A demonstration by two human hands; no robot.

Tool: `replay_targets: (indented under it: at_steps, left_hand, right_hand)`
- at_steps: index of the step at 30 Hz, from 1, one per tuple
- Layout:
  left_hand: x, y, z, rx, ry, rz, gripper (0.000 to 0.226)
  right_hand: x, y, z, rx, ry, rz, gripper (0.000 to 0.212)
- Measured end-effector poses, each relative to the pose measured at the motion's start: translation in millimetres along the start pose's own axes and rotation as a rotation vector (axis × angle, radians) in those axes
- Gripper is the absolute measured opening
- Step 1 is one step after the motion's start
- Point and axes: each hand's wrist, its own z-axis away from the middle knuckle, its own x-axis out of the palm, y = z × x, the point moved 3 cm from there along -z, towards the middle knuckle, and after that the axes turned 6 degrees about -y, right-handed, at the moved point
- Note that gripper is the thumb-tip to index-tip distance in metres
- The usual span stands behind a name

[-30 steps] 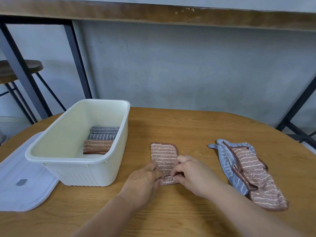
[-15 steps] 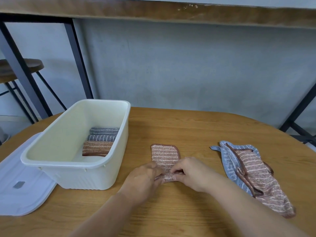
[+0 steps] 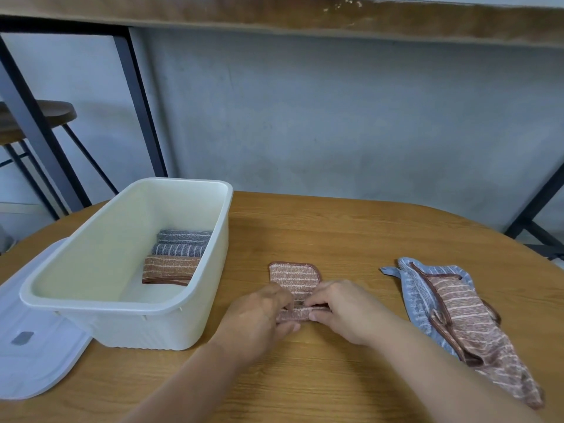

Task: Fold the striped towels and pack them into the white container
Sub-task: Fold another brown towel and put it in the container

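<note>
Left hand (image 3: 259, 319): fingers curled, pinching the near left end of the brown striped towel (image 3: 294, 280).
Right hand (image 3: 341, 309): thumb and fingers pressed together on the near right end of the same rolled edge.
Towel in hand: flat on the worktop (image 3: 351, 239) just right of the white container (image 3: 122, 312); near edge turned up and over, far part lying flat with a dark bound hem.
Handling, as judged: light, soft terry, no stiffness; likely to spring open if let go, so best taken at both ends of the fold line and carried over evenly.
Grip advice: hem and corners, not the loose middle, which would sag and skew the stripes.
Packed already: three folded towels (image 3: 180, 254) in the far right part of the container, two grey-blue, one brown, side by side.
Room left: much of the container floor bare.
Waiting pile (image 3: 451, 315): blue and brown towels, crumpled and overlapping, to the right, apart from the hands.
Lid (image 3: 33, 355): flat on the worktop, partly under the container's left side.
In the way: nothing between towel and container except its tall near wall.
</note>
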Motion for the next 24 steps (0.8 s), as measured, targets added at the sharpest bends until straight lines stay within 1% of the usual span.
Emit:
replay_targets:
  at_steps: [3,5,7,10,13,15,16,18,21,24]
  left_hand:
    - [1.4,-2.2,-0.7,0.017,-0.009,0.009,0.021]
    - [0.4,-3.5,-6.3,0.016,-0.005,0.024,0.022]
    - [-1.5,-3.9,-12.5,0.012,-0.009,0.013,0.023]
    - [-1.6,-7.4,-22.2,-0.018,-0.055,-0.014,0.026]
    - [-4.5,-8.0,-30.4,-0.030,-0.054,-0.018,0.025]
    - [-7.0,-9.8,-32.6,-0.055,0.002,0.050,0.019]
    - [-8.2,-10.3,-31.1,-0.062,0.035,0.072,0.017]
    - [-7.1,-10.2,-28.1,-0.047,0.075,0.077,0.020]
    - [-1.6,-11.2,-24.2,-0.021,0.069,0.050,0.034]
    - [-4.3,-13.0,-25.5,-0.045,0.102,0.083,0.022]
  right_hand:
    - [-4.0,6.2,-5.4,0.078,-0.034,-0.106,0.014]
    - [-5.1,8.1,-7.7,0.078,-0.020,-0.131,0.009]
    - [-5.8,8.3,-8.3,0.064,0.042,-0.118,0.011]
    - [-5.8,8.6,-7.5,0.032,0.143,-0.103,0.014]
    - [-3.6,9.5,-7.3,0.001,0.122,-0.028,0.023]
    - [-3.6,13.3,-8.7,0.008,0.093,-0.008,0.032]
    - [-3.6,14.8,-10.1,0.008,0.090,-0.008,0.032]
    - [-3.7,17.9,-15.0,0.016,0.076,-0.029,0.029]
    - [-9.4,21.8,-21.9,0.074,0.041,-0.112,0.024]
    - [-16.2,25.2,-25.3,0.118,0.048,-0.196,0.014]
